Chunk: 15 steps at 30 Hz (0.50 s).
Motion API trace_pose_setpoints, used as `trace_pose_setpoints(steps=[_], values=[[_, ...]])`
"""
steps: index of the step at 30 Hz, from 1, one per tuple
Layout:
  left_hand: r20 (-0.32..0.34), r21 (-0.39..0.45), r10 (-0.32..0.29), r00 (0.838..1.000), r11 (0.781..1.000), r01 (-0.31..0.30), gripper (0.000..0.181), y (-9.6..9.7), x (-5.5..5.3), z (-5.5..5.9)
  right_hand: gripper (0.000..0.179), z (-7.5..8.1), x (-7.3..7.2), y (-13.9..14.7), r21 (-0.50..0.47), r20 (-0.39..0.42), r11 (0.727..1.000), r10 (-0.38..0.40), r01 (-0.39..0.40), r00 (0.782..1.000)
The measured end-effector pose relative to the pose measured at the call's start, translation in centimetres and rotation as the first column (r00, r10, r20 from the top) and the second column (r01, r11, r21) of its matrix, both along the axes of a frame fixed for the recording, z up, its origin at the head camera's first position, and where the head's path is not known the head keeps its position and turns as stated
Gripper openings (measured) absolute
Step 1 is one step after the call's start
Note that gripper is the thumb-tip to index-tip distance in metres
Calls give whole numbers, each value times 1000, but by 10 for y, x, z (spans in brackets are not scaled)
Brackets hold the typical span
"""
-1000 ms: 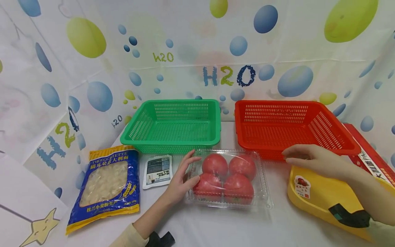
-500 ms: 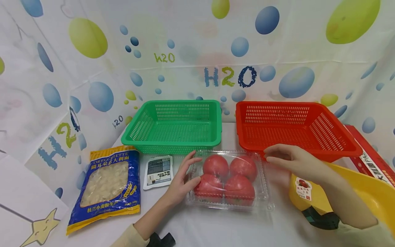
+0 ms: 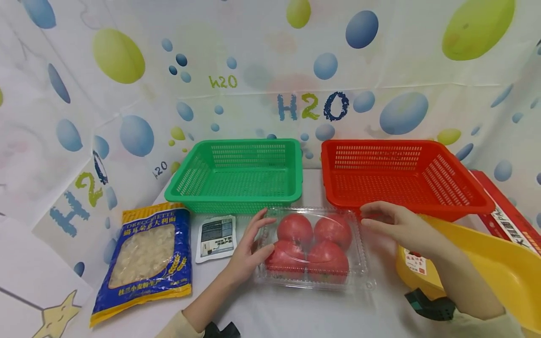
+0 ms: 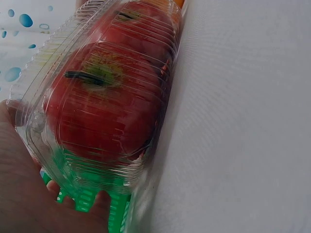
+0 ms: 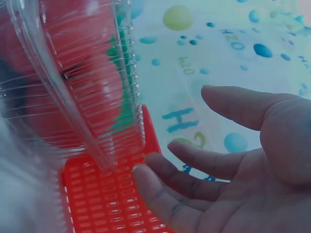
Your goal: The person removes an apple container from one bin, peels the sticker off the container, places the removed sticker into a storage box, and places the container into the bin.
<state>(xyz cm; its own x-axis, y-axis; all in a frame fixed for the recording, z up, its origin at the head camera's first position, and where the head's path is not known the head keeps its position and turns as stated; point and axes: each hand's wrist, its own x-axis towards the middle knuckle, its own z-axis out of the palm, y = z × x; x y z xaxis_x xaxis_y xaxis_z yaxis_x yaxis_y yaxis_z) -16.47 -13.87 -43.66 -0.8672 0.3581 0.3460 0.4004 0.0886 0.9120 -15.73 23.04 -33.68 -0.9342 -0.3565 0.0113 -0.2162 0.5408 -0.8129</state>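
A clear plastic clamshell box [image 3: 313, 291] with several red apples [image 4: 112, 107] in it lies on the white table. Spread fingers of my left hand [image 3: 249, 253] rest at the left end of the box; the left wrist view shows the thumb against its wall. My right hand [image 3: 401, 230] hovers just right of the box with relaxed, slightly bent fingers. Nothing is in that hand, and a gap shows between its fingertips and the box in the right wrist view.
Behind the box stand a green basket [image 3: 236, 206] and a red basket [image 3: 380, 206]. A blue orecchiette bag [image 3: 143, 256] and a small white pouch [image 3: 216, 238] lie left. A yellow bin [image 3: 503, 267] and a red package [image 3: 507, 220] sit right.
My right hand has moved left from above the yellow bin to beside the box, then stayed there. The left hand and the box have hardly moved.
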Motion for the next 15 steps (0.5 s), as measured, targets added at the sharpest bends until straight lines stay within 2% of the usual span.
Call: trace_pose_setpoints(steps=[6, 10, 15], values=[[0, -20, 18, 1000, 1000, -18, 54, -1, 0, 1, 64, -4, 1, -4, 22, 82, 1000, -22, 21, 996], [-3, -1, 13, 1000, 1000, -13, 59, -2, -1, -1, 75, -9, 3, -10, 36, 128, 998, -46, 41, 991], [62, 31, 26, 998, 999, -28, 67, -2, 0, -1, 83, -14, 5, -15, 44, 141, 998, -48, 42, 989]])
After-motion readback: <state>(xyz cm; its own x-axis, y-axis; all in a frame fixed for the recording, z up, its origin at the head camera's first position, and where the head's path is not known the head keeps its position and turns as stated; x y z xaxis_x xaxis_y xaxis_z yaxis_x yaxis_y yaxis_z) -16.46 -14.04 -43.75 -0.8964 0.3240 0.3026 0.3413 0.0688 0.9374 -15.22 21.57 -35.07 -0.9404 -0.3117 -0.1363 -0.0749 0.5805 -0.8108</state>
